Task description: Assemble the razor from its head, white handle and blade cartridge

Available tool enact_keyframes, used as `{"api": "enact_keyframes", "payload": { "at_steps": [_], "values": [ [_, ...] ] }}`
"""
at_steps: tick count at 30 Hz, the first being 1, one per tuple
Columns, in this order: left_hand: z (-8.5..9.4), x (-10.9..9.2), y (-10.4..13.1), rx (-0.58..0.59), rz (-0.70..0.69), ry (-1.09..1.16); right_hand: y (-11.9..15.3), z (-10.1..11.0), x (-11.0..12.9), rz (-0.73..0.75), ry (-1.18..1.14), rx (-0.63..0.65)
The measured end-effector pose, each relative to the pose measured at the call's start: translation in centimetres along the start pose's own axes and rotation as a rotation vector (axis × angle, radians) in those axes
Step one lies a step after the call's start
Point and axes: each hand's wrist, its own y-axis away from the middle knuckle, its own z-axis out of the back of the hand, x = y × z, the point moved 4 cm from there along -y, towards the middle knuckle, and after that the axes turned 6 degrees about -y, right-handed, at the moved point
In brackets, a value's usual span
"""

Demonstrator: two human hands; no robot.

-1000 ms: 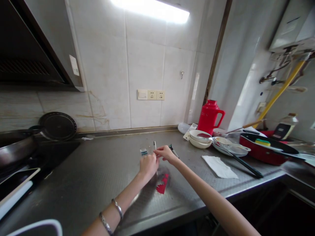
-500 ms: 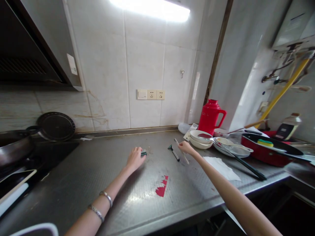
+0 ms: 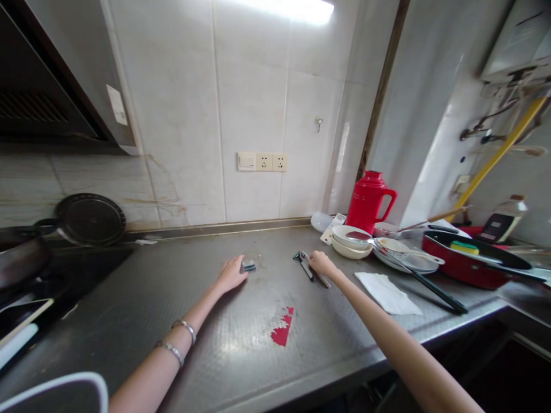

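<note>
My left hand (image 3: 233, 273) is closed at the middle of the metal counter (image 3: 224, 344), its fingertips around a small dark green and clear item (image 3: 248, 267) that I cannot make out fully. To the right, my right hand (image 3: 322, 264) pinches a thin, long utensil (image 3: 322, 279), which lies slanted on the counter. Just left of that utensil rests a peeler (image 3: 305, 268) with a dark head and a black-and-silver handle. Nearer the front edge, a torn red patch (image 3: 282, 329) shows on the counter, with grey smudges around it.
A red thermos (image 3: 365, 203), stacked white bowls (image 3: 350, 246), a white cloth (image 3: 387, 293) and a red pan (image 3: 465, 267) with a sponge stand at the right. On the left are a stove with a pot (image 3: 21, 261) and a round black lid (image 3: 91, 220).
The view has shifted slightly. My right hand has moved a little left and down, and the utensil in it now lies closer to the peeler. My left hand has drawn slightly left.
</note>
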Motion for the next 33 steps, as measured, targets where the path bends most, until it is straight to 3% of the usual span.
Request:
{"api": "enact_keyframes", "payload": {
  "at_steps": [7, 12, 15, 19, 24, 29, 33],
  "values": [
    [0.0, 0.0, -0.3, 0.032, 0.023, 0.073, 0.3, 0.9, -0.1, 0.016, 0.007, -0.029],
    [0.1, -0.1, -0.4, -0.064, -0.003, 0.170, 0.0, 3.3, 0.1, 0.089, -0.007, -0.049],
    [0.7, -1.7, 0.0, -0.108, -0.054, 0.275, 0.4, 4.5, 1.6, 0.234, -0.037, 0.004],
    [2.3, -5.7, 1.3, -0.100, -0.180, 0.365, 2.5, 5.1, 5.2, 0.513, -0.082, 0.171],
    [3.8, -9.9, 3.2, -0.079, -0.279, 0.400, 6.1, 4.8, 8.3, 0.669, -0.045, 0.301],
    [4.1, -11.1, 4.1, -0.089, -0.328, 0.438, 7.7, 5.0, 9.2, 0.716, -0.018, 0.273],
    [3.8, -11.2, 4.3, -0.062, -0.292, 0.446, 8.1, 4.8, 9.4, 0.726, 0.032, 0.273]
  ]
}}
